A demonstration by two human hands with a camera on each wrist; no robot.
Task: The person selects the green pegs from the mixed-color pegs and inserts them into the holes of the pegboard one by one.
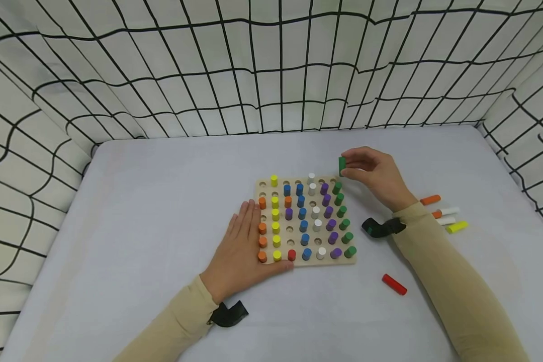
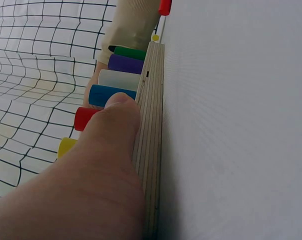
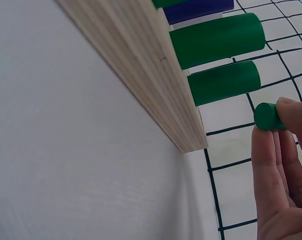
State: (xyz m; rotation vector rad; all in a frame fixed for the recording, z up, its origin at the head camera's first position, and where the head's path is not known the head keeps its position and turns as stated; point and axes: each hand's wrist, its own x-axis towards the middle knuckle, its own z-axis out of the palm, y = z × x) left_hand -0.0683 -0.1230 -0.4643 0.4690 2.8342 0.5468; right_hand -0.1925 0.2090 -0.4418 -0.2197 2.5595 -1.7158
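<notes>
A wooden pegboard [image 1: 296, 235] lies on the white table, with columns of orange, yellow, blue, white, purple and green pegs and several bare holes. A red peg [image 1: 291, 255] stands in its front row. My left hand [image 1: 240, 251] rests against the board, straight fingers along the left side and thumb along the front edge; the thumb [image 2: 113, 125] shows close in the left wrist view. Over the far right corner, my right hand [image 1: 373, 173] pinches a green peg [image 1: 342, 166] between thumb and fingertips, beyond the green column [image 1: 342, 211]. The right wrist view shows this peg's round end.
Right of the board a loose red peg [image 1: 394, 284] lies on the table. Beside the right sleeve [image 1: 439, 261] lie loose orange [image 1: 430, 199], white and yellow [image 1: 457, 227] pegs. Black netting [image 1: 280, 65] over white cloth surrounds the table's back and sides.
</notes>
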